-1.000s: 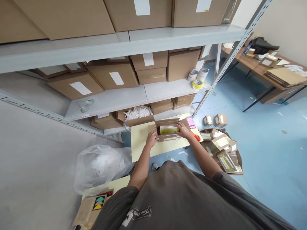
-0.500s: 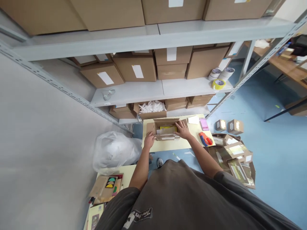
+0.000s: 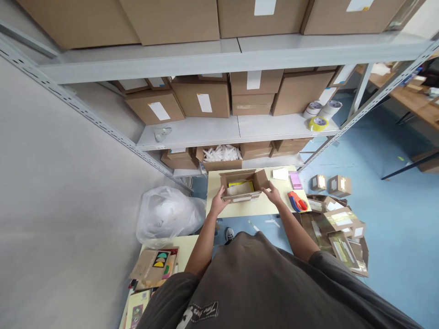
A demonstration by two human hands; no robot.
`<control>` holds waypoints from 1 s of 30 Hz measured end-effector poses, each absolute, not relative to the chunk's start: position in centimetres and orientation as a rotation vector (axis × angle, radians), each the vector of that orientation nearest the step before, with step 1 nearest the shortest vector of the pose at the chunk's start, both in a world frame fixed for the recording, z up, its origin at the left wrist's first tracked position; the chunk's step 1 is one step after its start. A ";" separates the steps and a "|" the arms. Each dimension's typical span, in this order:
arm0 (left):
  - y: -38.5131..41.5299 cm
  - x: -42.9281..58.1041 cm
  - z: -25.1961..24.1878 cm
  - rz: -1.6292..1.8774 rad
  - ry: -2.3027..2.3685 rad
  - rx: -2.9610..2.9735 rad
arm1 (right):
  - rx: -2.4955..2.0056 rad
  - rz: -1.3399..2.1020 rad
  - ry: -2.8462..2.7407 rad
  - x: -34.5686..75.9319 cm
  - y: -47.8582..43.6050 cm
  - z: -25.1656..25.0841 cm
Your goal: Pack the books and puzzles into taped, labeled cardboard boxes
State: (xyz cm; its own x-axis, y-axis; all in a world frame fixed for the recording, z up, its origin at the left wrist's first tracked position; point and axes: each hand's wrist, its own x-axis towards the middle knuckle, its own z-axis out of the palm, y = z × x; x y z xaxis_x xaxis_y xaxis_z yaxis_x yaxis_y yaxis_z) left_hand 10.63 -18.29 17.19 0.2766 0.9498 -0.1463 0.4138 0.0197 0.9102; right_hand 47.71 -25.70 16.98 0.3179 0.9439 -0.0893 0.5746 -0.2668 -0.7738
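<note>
Right hand (image 3: 274, 195) withdrawn from carton (image 3: 240, 188) to right flap, grip unclear; left hand (image 3: 219, 202) clasps left end.

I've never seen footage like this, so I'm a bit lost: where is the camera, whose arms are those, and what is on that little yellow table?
There is no machine here. A person wears a camera on the head, looking forward and down, so you see their own shirt and two bare arms from above. The left hand is at the left end of an open cardboard box, and the right hand is at its right flap. How firmly they grip is unclear. The box stands on a pale yellow table and has something yellow inside. Beside it lies a red and blue tape dispenser. Behind is a shelf rack of cartons, and a plastic bag sits on the floor.
</note>
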 end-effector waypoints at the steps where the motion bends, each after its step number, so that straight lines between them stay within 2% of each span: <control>1: -18.4 11.1 17.2 0.644 1.289 1.581 | -1.884 0.800 -1.337 47.4 -25.8 17.2; 6: -18.0 12.2 17.3 0.560 1.392 1.609 | -1.695 1.000 -1.413 44.8 -25.0 18.6; 13: -17.1 12.4 17.3 0.558 1.425 1.610 | -1.879 0.994 -1.542 44.1 -23.3 17.9; 21: -15.8 13.6 18.2 0.594 1.721 1.825 | -2.158 0.639 -1.509 44.0 -21.8 16.2; 25: -12.3 14.3 19.8 0.507 1.491 2.085 | -2.118 0.435 -1.742 44.3 -18.9 17.2; 30: -10.3 15.0 20.5 0.235 1.444 2.271 | -2.084 0.516 -2.072 44.2 -17.3 17.8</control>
State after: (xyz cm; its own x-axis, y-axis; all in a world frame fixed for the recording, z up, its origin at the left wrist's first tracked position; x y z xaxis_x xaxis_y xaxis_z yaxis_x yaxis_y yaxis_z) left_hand 14.98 -10.34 20.48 0.4417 0.8928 -0.0881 0.8186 -0.3610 0.4467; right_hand 44.23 -17.31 17.80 -0.0176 0.9912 -0.1310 0.9368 -0.0294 -0.3486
